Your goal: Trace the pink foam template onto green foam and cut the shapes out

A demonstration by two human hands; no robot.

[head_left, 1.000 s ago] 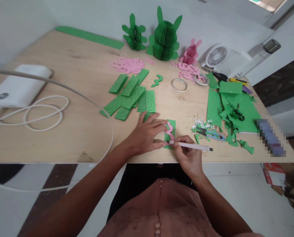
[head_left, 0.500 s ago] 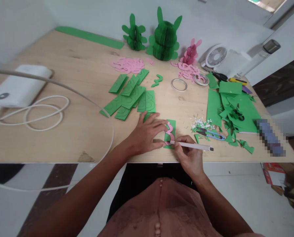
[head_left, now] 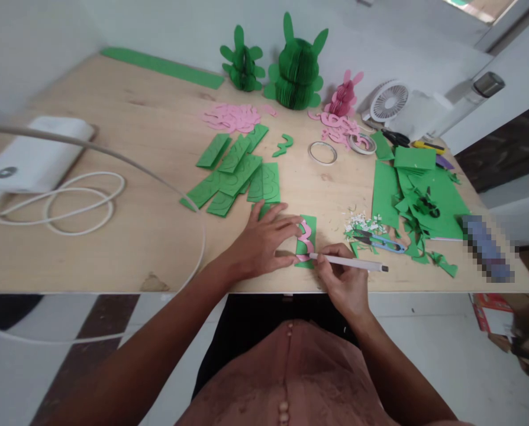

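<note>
Light was even, diffuse, fairly bright. Soft shadow fell beside the white box [head_left: 38, 151]. Wide-angle view stretched edges; pen [head_left: 353, 262] looked slightly soft. 1 patch [head_left: 487, 247] at right was pixelated.

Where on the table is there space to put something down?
The biggest bare patch is between the white box, green strip and green cards. A smaller one: between the ring and pink cutout. It's crowded on the right, with scraps, green sheets and blue scissors.
</note>
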